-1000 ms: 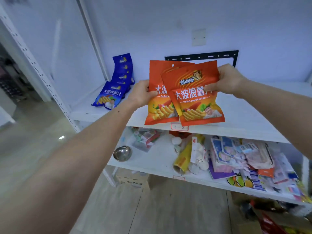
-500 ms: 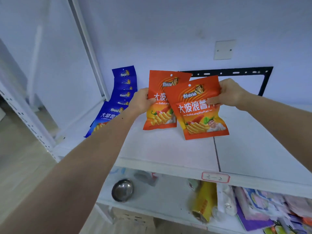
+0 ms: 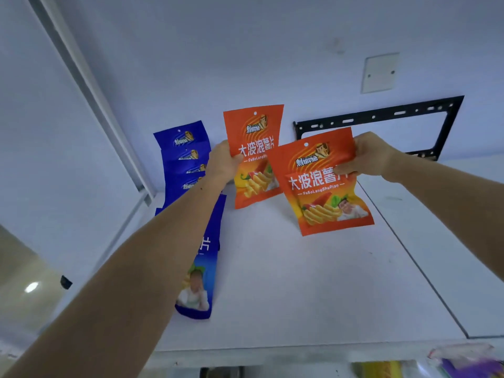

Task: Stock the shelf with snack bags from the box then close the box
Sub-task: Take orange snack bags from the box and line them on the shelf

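Both hands are holding orange snack bags upright over the white shelf (image 3: pixel 313 282). Left hand (image 3: pixel 222 165) is gripping the rear orange bag (image 3: pixel 252 148) by its left edge, thumb lying across the front. Right hand (image 3: pixel 365 156) is pinching the front orange bag (image 3: pixel 324 192) at its upper right edge, thumb pressing on the front face, fingers curling behind.

Each bag is showing a hang hole at the top, white Chinese lettering, "DaBoLangShuPian" in small print, and a picture of ridged chips; the front bag also has a printed figure at the lower right. Front bag is overlapping the rear bag's lower right corner. Whether either bottom edge is touching the shelf, I cannot tell.

Blue snack bags (image 3: pixel 188 159) are lying in an overlapping row just left of the rear orange bag, running from the wall towards the shelf front; the left forearm is crossing over the row. Black metal bracket (image 3: pixel 381 117) is sitting against the wall behind the right hand, a white wall plate (image 3: pixel 380 73) above it. Mixed packets (image 3: pixel 469 358) are showing blurred on the level below.
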